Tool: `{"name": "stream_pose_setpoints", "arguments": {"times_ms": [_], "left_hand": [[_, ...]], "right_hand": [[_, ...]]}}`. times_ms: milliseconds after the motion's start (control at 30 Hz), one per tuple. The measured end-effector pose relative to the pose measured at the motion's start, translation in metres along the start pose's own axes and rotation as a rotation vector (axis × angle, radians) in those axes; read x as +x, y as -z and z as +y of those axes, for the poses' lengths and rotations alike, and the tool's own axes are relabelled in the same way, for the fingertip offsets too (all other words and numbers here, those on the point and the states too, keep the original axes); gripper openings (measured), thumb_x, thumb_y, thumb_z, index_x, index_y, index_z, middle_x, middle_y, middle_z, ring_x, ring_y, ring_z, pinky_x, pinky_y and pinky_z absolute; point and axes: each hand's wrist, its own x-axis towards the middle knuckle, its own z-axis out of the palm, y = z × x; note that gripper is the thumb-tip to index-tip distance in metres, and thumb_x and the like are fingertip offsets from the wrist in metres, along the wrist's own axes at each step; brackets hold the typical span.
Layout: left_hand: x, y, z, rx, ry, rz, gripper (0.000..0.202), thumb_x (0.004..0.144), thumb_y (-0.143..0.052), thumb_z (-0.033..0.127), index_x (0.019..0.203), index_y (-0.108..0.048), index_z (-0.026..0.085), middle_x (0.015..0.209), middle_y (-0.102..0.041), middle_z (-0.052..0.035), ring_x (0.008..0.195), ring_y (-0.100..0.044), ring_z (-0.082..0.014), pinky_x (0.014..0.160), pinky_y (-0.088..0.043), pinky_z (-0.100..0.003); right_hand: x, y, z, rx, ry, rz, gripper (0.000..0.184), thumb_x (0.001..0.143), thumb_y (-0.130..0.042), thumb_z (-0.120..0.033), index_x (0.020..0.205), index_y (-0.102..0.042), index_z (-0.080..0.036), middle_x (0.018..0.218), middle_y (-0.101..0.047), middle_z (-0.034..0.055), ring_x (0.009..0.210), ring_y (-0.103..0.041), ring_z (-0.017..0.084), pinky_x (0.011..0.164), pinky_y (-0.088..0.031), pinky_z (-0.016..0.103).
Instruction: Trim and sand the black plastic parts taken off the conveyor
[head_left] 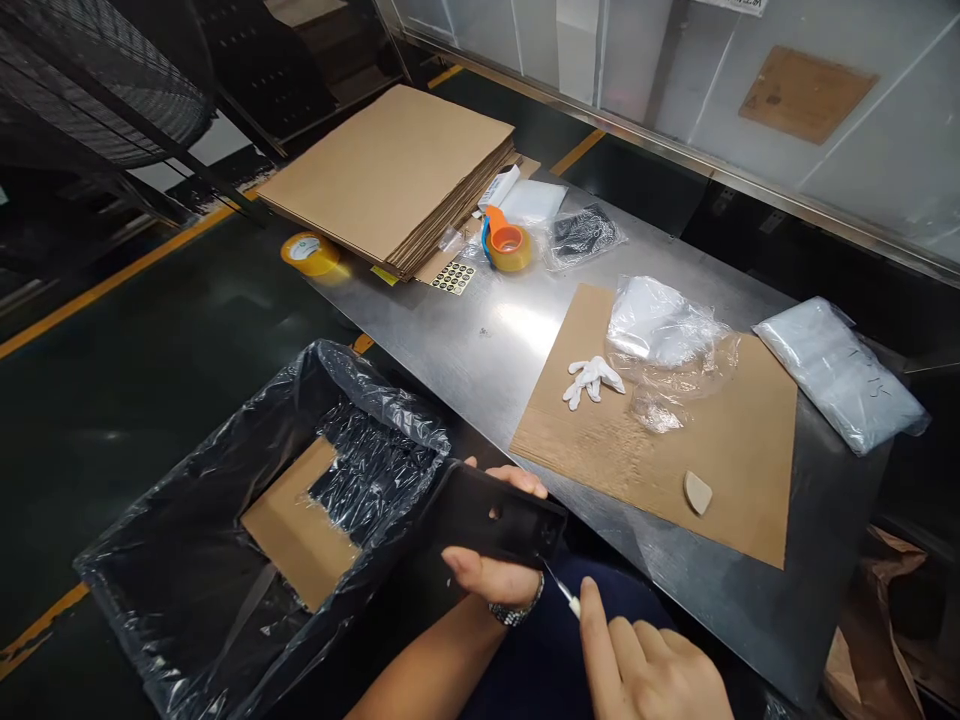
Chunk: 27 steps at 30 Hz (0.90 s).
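My left hand grips a flat black plastic part from below, with the thumb along the near edge and fingertips over the far edge. A small hole goes through the part's middle. In my right hand is a slim tool with a thin metal tip and a pale handle, mostly hidden by the fingers. Its tip touches or nearly touches the part's near right corner; I cannot tell which. The part is held between the lined bin and the metal table.
On the table lie a cardboard sheet with a white glove and a tan wedge, a bagged bundle, a tape dispenser and a cardboard stack. A tape roll sits at the left edge. A large fan stands upper left.
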Motion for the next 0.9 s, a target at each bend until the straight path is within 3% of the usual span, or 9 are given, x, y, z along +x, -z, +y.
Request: {"name": "stream_pose_setpoints", "arguments": {"times_ms": [567, 900], "left_hand": [[-0.0037, 0.0006, 0.0084, 0.07, 0.033, 0.019, 0.048, 0.063, -0.049, 0.067, 0.094, -0.058, 0.032, 0.063, -0.053, -0.0001, 0.056, -0.045, -0.0166, 0.052, -0.039, -0.031], [-0.0039, 0.0041, 0.005, 0.033, 0.067, -0.025, 0.047, 0.07, -0.045, 0.061, 0.098, -0.059, 0.026, 0.065, -0.057, -0.0006, 0.058, -0.047, -0.0151, 0.054, -0.041, -0.028]], "right_hand": [[-0.0028, 0.0009, -0.0065, 0.026, -0.082, 0.031, 0.026, 0.081, -0.038, -0.005, 0.094, -0.061, -0.007, 0.043, -0.042, -0.0027, 0.034, -0.037, 0.006, 0.035, -0.024, 0.021], [-0.0022, 0.0039, -0.0089, -0.023, -0.08, 0.012, 0.026, 0.08, -0.039, -0.003, 0.093, -0.061, -0.007, 0.043, -0.041, -0.0033, 0.034, -0.037, 0.006, 0.035, -0.023, 0.022]]}}
